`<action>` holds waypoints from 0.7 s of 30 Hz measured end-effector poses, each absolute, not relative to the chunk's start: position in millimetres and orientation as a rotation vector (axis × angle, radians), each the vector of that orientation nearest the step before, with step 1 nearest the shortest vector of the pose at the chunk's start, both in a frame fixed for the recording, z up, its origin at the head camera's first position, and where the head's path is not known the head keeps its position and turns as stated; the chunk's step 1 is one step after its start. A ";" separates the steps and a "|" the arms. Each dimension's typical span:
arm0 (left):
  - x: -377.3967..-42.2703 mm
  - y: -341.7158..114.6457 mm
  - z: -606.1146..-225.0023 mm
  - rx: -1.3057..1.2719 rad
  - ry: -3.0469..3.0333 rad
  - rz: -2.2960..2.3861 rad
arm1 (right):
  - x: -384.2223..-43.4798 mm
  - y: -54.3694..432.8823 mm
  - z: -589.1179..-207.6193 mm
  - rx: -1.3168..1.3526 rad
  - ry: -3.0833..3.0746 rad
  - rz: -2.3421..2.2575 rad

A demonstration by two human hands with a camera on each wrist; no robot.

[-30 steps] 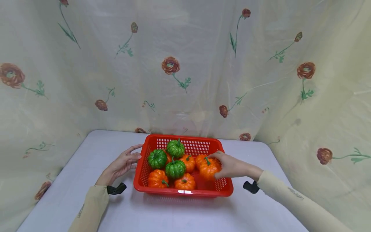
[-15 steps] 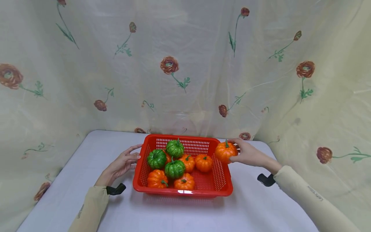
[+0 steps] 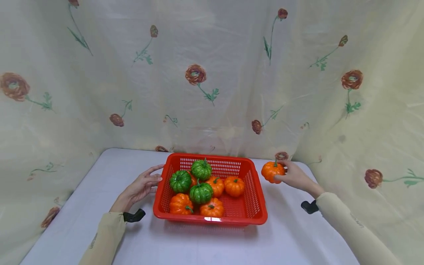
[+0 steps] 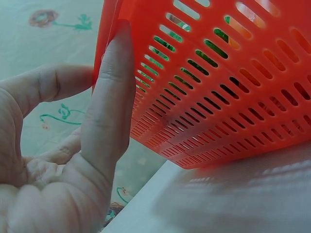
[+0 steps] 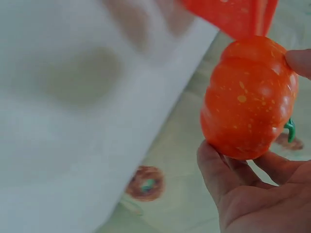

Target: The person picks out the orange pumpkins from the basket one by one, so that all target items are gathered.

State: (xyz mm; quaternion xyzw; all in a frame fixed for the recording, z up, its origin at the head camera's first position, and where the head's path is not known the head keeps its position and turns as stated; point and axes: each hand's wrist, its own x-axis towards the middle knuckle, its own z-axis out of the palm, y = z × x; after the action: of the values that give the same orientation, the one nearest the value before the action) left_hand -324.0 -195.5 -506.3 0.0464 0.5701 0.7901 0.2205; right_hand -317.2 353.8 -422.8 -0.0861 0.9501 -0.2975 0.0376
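Observation:
In the head view a red plastic basket [image 3: 210, 220] holds several small pumpkins, green ones [image 3: 201, 193] and orange ones [image 3: 212, 208]. At its left side my left hand [image 3: 143, 186] grips the rim, and the left wrist view shows thumb and finger [image 4: 109, 92] pinching the edge of the perforated wall [image 4: 214, 97]. Right of the basket, above the table's back right part, my right hand [image 3: 294, 177] holds an orange pumpkin [image 3: 273, 172] with a green stem. Up close in the right wrist view, the fingers lie round the sides of this pumpkin [image 5: 250, 99].
The basket stands on a table with a white cover [image 3: 132, 243]. Flower-printed sheeting [image 3: 228, 92] hangs behind the table and along both sides. A black wrist strap part [image 3: 309, 207] sits by the right sleeve, another [image 3: 134, 215] by the left.
My right hand has lifted the orange pumpkin out of the basket and carried it right, past the rim. The left hand stays at the basket's left side.

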 end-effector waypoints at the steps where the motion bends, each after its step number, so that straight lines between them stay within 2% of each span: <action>1: -324.2 -195.2 -505.9 0.134 1.576 2.182 | -318.7 357.6 -428.5 -0.244 2.924 -0.909; 15: -323.6 -196.0 -504.1 0.152 1.549 2.184 | -337.9 380.5 -484.6 0.008 2.923 -0.947; 21: -324.5 -195.8 -506.2 0.150 1.552 2.184 | -341.1 385.0 -503.9 0.029 2.922 -0.903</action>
State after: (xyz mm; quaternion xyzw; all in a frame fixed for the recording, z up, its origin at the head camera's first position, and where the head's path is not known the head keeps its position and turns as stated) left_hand -324.5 -195.8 -506.2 0.0544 0.5631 0.7927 0.2271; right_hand -341.1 385.0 -503.9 0.0094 0.9546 -0.2949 0.0414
